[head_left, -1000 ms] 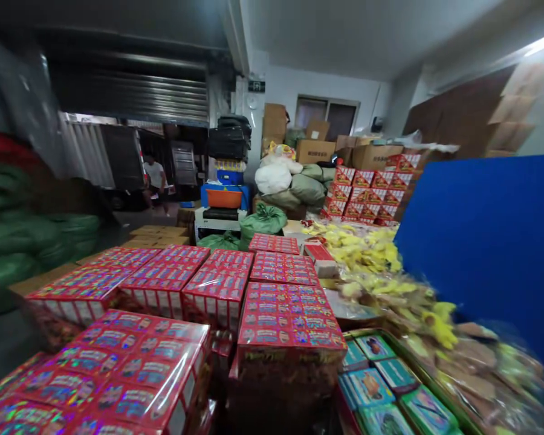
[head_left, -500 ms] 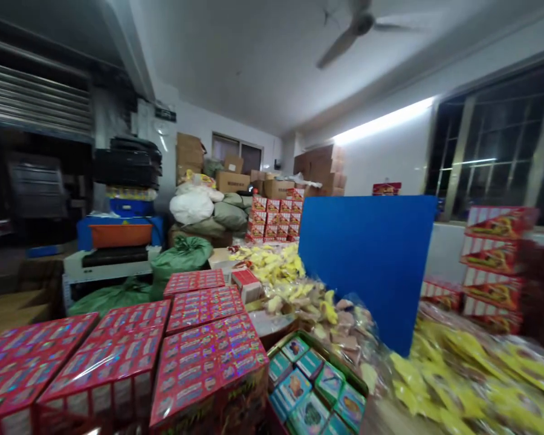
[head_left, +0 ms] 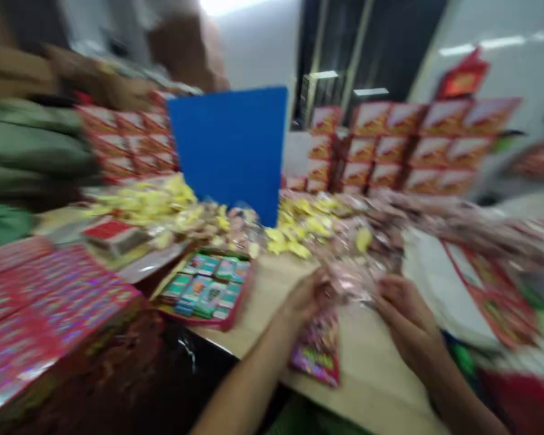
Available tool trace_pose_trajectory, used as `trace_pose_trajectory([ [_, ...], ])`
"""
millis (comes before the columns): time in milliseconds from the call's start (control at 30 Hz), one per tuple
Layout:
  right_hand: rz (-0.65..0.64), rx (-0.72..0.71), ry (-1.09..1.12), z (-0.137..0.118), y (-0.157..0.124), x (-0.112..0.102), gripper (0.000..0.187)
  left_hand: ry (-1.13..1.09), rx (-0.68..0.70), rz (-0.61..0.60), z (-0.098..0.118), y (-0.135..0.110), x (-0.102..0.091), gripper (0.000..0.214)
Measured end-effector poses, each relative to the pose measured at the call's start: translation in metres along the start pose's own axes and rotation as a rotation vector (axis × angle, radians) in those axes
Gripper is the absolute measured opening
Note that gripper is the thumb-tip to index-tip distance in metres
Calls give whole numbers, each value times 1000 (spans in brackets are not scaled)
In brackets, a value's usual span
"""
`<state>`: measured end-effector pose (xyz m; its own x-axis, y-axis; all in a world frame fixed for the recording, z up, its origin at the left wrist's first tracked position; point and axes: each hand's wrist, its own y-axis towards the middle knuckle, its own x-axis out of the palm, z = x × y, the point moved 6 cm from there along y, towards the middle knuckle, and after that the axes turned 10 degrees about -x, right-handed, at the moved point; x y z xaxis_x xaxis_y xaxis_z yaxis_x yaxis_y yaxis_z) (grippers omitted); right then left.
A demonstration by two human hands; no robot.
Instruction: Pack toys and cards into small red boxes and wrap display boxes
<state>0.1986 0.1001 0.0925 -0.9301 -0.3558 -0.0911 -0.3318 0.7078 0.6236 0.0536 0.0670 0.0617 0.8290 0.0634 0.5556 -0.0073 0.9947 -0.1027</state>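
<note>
Fingers (head_left: 323,291) of both hands curled against a strip of clear snack packets (head_left: 356,275), too blurred to tell if they pinch.
A pink packet (head_left: 315,350) lies on the bench (head_left: 372,386) just below, between my left hand (head_left: 303,297) and right hand (head_left: 405,311).

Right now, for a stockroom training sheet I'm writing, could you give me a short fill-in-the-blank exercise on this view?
1. The left hand and right hand reach into a heap of shiny ____.
2. The upright board behind the heap is ____.
3. The tray beside the hands holds small boxes with ____ covers.
4. The pink packet lying on the table is closer to the ____ hand.

Missing words: packets; blue; teal; left.
</note>
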Motion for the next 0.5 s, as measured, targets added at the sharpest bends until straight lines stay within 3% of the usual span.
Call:
trace_pose_trajectory([
  [67, 3, 84, -23, 0, -40, -21, 33, -34, -106, -11, -18, 8, 0, 31],
  [133, -82, 173, -19, 4, -54, -26, 41, -42, -154, -19, -23, 10, -4, 41],
  [233, -139, 339, -35, 11, -49, -41, 59, 76, -146, -9, -14, 4, -9, 40],
  [333, -152, 433, -55, 5, -33, -56, 62, 322, -81, -1, -7, -7, -7, 34],
  [400, -157, 499, -96, -5, -25, -57, 63, 488, 60, 66, -5, -14, -3, 28],
  [500, -161, 660, -41, -16, -22, -35, 49, 872, 517, 272, 0, -34, 15, 13],
])
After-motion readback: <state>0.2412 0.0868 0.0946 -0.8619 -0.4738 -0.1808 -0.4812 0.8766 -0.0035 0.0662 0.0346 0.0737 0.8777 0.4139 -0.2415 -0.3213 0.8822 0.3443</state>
